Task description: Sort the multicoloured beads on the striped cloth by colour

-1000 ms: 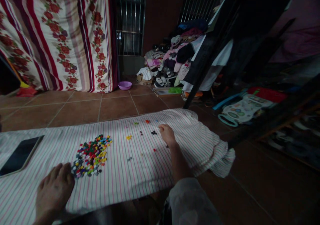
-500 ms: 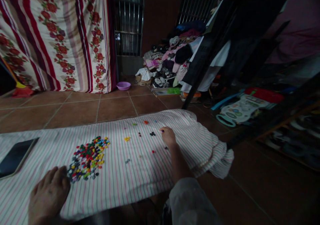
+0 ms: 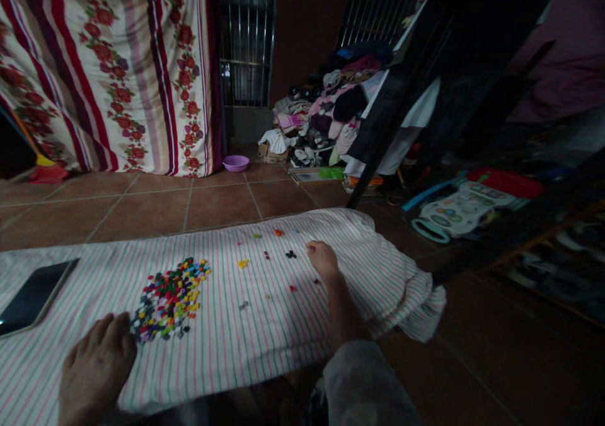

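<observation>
My left hand (image 3: 99, 360) lies flat on the striped cloth (image 3: 222, 350), fingers stretched out beside a heap of small multicoloured beads (image 3: 165, 303). To the right, my right hand (image 3: 324, 259) is low over the cloth with thumb and fingers pinched together. Whatever lies between its fingertips is hidden. Nearest to it is a small cluster of black beads (image 3: 291, 254). Around these lie small groups: yellow beads (image 3: 242, 263), orange beads (image 3: 278, 232), green beads (image 3: 256, 236), brown beads (image 3: 266, 255), grey beads (image 3: 243, 305) and a red bead (image 3: 292, 288).
A phone (image 3: 35, 297) lies at the left of the cloth. Beyond, a purple basin (image 3: 236, 163) stands on the tiled floor near a floral curtain (image 3: 118, 73). Piled clothes (image 3: 331, 108) are at the back; a dark post (image 3: 373, 161) and a toy panel (image 3: 466, 205) stand right.
A dark blue-purple bead showed at my right fingertips before and is no longer clearly visible. The right hand stays in nearly the same place, and the view has shifted slightly.
</observation>
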{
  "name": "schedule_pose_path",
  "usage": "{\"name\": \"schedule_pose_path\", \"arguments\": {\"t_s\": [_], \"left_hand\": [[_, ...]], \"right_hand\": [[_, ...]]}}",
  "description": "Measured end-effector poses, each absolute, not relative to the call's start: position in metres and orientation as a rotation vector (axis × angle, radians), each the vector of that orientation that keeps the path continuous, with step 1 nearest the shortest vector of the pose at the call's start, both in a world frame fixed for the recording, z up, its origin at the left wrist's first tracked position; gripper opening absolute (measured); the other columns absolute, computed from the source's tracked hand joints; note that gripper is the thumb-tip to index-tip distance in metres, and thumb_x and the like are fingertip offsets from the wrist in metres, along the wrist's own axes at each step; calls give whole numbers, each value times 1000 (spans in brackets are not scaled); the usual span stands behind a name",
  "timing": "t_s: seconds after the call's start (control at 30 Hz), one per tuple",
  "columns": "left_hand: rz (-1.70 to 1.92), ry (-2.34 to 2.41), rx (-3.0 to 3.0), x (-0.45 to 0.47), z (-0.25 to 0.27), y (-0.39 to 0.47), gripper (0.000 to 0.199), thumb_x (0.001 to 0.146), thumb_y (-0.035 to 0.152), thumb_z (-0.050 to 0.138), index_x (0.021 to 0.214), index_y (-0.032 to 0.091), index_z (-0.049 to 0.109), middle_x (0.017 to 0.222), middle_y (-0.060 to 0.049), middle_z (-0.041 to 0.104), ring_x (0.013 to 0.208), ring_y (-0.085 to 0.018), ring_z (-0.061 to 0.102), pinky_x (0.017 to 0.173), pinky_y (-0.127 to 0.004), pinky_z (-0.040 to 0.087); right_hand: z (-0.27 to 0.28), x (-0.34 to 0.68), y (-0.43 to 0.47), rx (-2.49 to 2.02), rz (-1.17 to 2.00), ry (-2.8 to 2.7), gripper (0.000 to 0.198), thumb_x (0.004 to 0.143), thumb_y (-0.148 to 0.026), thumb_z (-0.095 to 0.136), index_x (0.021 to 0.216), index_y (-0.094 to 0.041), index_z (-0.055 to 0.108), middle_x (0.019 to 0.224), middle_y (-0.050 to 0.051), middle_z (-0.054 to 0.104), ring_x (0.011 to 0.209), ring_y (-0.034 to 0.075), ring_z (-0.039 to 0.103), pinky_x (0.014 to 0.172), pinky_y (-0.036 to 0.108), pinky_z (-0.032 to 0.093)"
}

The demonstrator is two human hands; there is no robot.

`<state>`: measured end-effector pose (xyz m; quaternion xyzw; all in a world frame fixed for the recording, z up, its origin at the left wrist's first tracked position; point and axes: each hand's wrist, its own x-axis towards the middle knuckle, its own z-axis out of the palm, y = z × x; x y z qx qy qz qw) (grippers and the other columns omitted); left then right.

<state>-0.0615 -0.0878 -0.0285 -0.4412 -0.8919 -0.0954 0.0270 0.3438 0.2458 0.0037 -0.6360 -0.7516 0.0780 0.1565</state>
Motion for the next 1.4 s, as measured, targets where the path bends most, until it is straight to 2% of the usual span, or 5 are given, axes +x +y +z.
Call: {"name": "schedule_pose_path", "arguments": {"t_s": [0.33,0.77,0.93,1.17,1.4], "left_hand": [[-119,-2749,-1225,-35,-7,-81,52,98,31,22,132,14,56,143,-14,56,136,-30,49,111,-46,40],[-132,-2703,-1213,-33,-5,-79,49,96,29,29,131,14,59,142,-16,57,132,-30,52,109,-45,41],[-160,-2697,-1211,-33,-6,-80,48,96,29,29,131,14,60,141,-15,58,131,-29,53,109,-45,40],[-200,-2653,-1209,-35,-12,-81,45,95,28,34,129,15,61,140,-14,59,132,-28,51,110,-43,37],[-331,-2670,-1209,-35,-12,-81,46,94,27,35,129,12,61,139,-18,58,133,-31,49,111,-48,35]], "right_hand": [[20,322,248,-1646,198,-2170,35,91,-7,48,111,-16,75,116,10,74,110,20,67,103,30,42],[37,197,184,-987,473,-2664,34,90,-7,52,112,-19,75,123,7,71,116,19,59,104,28,40],[28,183,174,-1067,336,-2796,25,92,-15,54,99,-21,77,113,7,72,112,23,58,97,31,42],[8,177,176,-1153,310,-2862,35,92,-7,46,104,-22,76,110,10,70,106,21,61,92,29,44],[16,177,171,-1156,330,-2885,29,90,-11,51,104,-20,76,108,12,69,105,22,62,90,28,44]]}}
